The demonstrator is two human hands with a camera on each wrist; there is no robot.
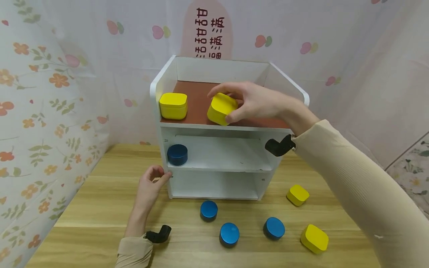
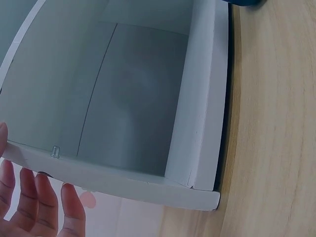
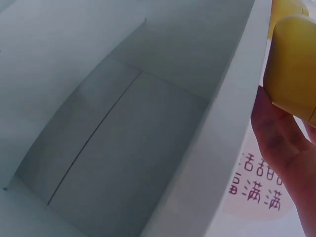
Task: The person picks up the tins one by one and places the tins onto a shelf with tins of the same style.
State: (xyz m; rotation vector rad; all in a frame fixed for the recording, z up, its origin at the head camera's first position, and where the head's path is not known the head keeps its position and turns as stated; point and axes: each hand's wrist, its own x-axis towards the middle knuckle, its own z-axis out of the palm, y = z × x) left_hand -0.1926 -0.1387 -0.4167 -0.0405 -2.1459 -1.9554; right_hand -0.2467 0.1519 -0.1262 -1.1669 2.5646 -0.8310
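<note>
A yellow rounded-square tin [image 1: 222,108] is gripped between the thumb and fingers of my right hand [image 1: 256,102]. It is tilted, just over the front of the brown top surface of a white shelf unit [image 1: 214,129]. A second yellow tin [image 1: 173,106] stands upright at the left end of that top. In the right wrist view the held tin [image 3: 294,69] shows at the right edge. My left hand [image 1: 151,190] holds the front edge of the unit's left side panel, low down; in the left wrist view its fingers [image 2: 44,197] lie along the panel's outer side.
On the middle shelf, at the left, stands a round blue tin [image 1: 177,155]. Before the unit, the wooden table [image 1: 100,212] bears more blue tins [image 1: 229,234] and, at the right, two yellow tins [image 1: 314,239]. Patterned cloth [image 1: 134,48] hangs behind and at the sides.
</note>
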